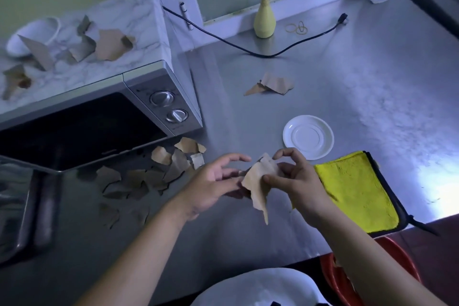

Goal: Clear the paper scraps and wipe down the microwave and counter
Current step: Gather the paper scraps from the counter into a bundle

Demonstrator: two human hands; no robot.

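1. Steel, brushed and grey, makes up the long counter (347,82), with a silver microwave with a dark glass door (99,119) standing at its left end.
2. The right hand (295,176) pinches a torn brown paper scrap (259,176) between thumb and curled fingers, holding it above the counter's front part.
3. The left hand (213,181) is loosely spread with its fingers nearly straight. Its fingertips touch the scrap's left edge without curling round it.
4. A heap of loose brown paper pieces (161,171) lies on the counter just in front of the microwave's lower right corner.
5. More brown paper shreds (106,45) are scattered over the microwave's marble-patterned top, beside a white shallow bowl (34,35).
6. One crumpled brown piece (270,84) lies alone farther back on the counter.
7. A small round white saucer (308,136) sits just behind the right hand. A folded yellow microfibre cloth with dark edging (357,189) lies near the counter's front edge, right of that hand.
8. A pale yellow spray bottle (265,17) stands upright at the back, with a few tan rubber bands (296,28) beside it and a black power cord (248,45) trailing across the steel.
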